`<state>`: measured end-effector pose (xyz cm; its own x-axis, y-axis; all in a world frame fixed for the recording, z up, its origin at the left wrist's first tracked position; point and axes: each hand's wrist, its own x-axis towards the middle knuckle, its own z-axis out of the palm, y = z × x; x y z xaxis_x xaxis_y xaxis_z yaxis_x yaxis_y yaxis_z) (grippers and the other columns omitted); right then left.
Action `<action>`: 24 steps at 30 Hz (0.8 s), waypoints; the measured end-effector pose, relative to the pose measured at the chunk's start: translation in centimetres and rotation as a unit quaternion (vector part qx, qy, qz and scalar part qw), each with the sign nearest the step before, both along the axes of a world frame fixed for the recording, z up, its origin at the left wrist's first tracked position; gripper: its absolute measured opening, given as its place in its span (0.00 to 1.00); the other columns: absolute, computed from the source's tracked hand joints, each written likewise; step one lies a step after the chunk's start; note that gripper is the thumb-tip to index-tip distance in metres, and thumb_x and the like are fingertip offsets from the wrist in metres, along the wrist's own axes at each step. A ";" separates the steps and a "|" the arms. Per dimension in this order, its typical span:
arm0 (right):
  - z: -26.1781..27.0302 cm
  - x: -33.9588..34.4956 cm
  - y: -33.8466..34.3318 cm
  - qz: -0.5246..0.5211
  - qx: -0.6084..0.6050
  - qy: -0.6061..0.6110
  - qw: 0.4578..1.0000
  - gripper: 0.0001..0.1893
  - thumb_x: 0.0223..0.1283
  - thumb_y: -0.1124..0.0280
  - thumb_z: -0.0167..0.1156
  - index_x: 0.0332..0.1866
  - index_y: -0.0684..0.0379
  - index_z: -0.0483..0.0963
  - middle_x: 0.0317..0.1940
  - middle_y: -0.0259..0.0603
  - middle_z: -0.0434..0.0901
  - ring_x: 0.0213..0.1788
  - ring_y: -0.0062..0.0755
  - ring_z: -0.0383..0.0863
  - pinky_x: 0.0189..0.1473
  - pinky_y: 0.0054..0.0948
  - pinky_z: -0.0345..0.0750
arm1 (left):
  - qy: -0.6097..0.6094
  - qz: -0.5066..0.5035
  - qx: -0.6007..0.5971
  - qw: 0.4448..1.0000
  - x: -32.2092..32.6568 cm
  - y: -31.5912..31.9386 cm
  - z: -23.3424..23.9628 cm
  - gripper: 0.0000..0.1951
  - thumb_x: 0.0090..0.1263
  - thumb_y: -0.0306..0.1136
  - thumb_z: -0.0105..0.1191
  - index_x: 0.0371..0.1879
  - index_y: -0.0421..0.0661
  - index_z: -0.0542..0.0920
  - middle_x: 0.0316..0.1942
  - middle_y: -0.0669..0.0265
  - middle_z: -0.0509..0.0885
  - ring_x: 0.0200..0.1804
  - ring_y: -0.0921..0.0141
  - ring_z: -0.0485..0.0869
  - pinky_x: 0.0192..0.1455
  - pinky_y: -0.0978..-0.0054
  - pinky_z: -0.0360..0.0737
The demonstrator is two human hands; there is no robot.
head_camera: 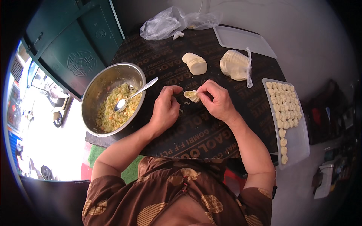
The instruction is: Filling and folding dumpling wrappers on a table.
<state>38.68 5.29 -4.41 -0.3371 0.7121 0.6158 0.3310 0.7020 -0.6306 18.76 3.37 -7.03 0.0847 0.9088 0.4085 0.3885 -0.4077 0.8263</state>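
A partly pleated dumpling (191,96) is pinched at its right end between the thumb and index finger of my right hand (216,100). Left of it, my left hand (167,106) is curled with a gap between thumb and index finger, and nothing shows in it. A steel bowl (86,113) holds chopped vegetable filling (120,108), with a metal spoon (121,105) lying in it, its handle over the rim. Beyond my hands lies a toppled stack of round dough wrappers (196,64). More wrappers (234,64) sit in a clear plastic bag to its right.
At the right edge, a translucent tray (299,147) carries rows of pleated dumplings (284,104). Another translucent tray (243,39) lies at the back right. Crumpled plastic bags (167,24) rest on the far side of the dark printed tabletop (195,127). A green metal door (76,42) stands left.
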 end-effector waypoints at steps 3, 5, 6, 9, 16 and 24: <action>-0.4 -0.2 -0.1 0.008 -0.016 0.001 1.000 0.04 0.58 0.83 0.60 0.32 0.64 0.73 0.28 0.35 0.74 0.27 0.21 0.73 0.29 0.22 0.70 | -0.045 -0.019 0.019 0.999 0.1 0.0 0.0 0.15 0.63 0.29 0.62 0.47 0.39 0.77 0.39 0.60 0.77 0.31 0.71 0.76 0.34 0.74 0.75; -0.6 -0.3 -0.1 0.025 -0.026 -0.003 0.999 0.04 0.57 0.83 0.61 0.32 0.64 0.73 0.28 0.35 0.75 0.27 0.22 0.74 0.29 0.22 0.71 | -0.083 -0.030 -0.005 0.996 0.2 -0.1 0.4 0.17 0.63 0.32 0.64 0.46 0.38 0.77 0.38 0.61 0.77 0.32 0.72 0.75 0.34 0.74 0.75; -0.6 -0.4 -0.2 0.026 -0.027 -0.003 0.999 0.04 0.57 0.83 0.61 0.32 0.64 0.73 0.28 0.35 0.75 0.27 0.22 0.74 0.29 0.22 0.71 | -0.049 -0.041 0.001 0.998 0.2 -0.1 0.6 0.18 0.62 0.35 0.66 0.46 0.38 0.77 0.38 0.62 0.77 0.32 0.73 0.75 0.35 0.75 0.76; -0.7 -0.7 -0.4 0.051 -0.028 0.001 0.998 0.04 0.56 0.83 0.61 0.32 0.64 0.73 0.28 0.36 0.75 0.27 0.23 0.75 0.29 0.23 0.72 | -0.023 -0.059 -0.011 0.998 0.1 0.0 0.5 0.22 0.59 0.39 0.69 0.46 0.37 0.78 0.37 0.63 0.77 0.33 0.75 0.75 0.37 0.77 0.76; -0.6 -0.7 -0.5 0.082 -0.057 -0.009 0.995 0.04 0.55 0.83 0.61 0.32 0.64 0.74 0.28 0.35 0.75 0.28 0.22 0.75 0.30 0.22 0.72 | -0.124 -0.071 -0.096 0.985 -0.3 0.4 -0.1 0.11 0.71 0.27 0.53 0.50 0.37 0.75 0.40 0.64 0.79 0.38 0.76 0.77 0.40 0.78 0.77; -0.6 -0.6 -0.4 0.026 -0.043 0.014 0.999 0.03 0.58 0.82 0.61 0.32 0.64 0.74 0.28 0.35 0.76 0.27 0.20 0.74 0.29 0.21 0.71 | -0.210 -0.122 -0.265 0.933 0.0 -0.4 2.1 0.10 0.75 0.29 0.50 0.46 0.34 0.72 0.35 0.58 0.82 0.29 0.73 0.84 0.25 0.80 0.82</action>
<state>38.03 4.89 -5.05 -0.3578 0.7453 0.5627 0.2774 0.6602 -0.6980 18.78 2.98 -4.89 0.2495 0.9671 -0.0490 -0.0668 0.0677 0.9955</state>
